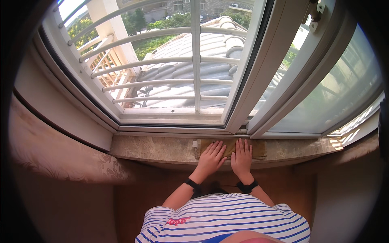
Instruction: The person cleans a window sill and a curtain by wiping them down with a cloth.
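A folded brown cloth (259, 149) lies flat along the stone window sill (149, 148), with a small white tag at its left end. My left hand (211, 157) rests palm down on the cloth's left half, fingers spread a little. On its right half my right hand (242, 158) also lies flat, its fingers pointing at the window and its thumb held apart. A narrow strip of cloth shows between the two hands. Neither hand grips the cloth; what is under the palms is hidden.
Right behind the sill stands a white-framed window (182, 130), with curved metal bars (146, 63) and a tiled roof (182, 73) outside. A frosted pane (322, 100) is at the right. Patterned curtains (60, 152) hang at the left. A window handle (316, 15) sits upper right.
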Motion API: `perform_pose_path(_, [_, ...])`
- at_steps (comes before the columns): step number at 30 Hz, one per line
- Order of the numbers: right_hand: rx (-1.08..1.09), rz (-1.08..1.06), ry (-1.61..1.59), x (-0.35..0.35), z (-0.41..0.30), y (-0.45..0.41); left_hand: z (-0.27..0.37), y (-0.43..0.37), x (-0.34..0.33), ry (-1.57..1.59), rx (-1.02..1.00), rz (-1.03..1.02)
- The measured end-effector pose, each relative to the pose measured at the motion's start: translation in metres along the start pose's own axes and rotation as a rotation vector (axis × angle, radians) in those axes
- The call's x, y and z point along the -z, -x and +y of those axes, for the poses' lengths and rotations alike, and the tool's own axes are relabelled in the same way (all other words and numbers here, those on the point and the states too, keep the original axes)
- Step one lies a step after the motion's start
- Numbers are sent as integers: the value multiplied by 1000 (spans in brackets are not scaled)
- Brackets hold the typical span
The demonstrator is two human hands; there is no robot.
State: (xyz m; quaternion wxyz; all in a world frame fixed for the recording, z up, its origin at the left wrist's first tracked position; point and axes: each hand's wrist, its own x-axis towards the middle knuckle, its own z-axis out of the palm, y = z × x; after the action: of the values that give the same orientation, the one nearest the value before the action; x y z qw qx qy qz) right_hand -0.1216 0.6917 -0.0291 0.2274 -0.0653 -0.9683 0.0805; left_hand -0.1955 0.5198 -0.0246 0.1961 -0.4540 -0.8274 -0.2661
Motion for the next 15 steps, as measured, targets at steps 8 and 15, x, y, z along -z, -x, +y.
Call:
perform_pose_path(8, [240,-97,-133,-25,-126,-29,-101,60,79,-159,208,29])
perform_pose_path(15, [627,-344,-445,-51,-219,-71,-219,143,181,-252,433,-74])
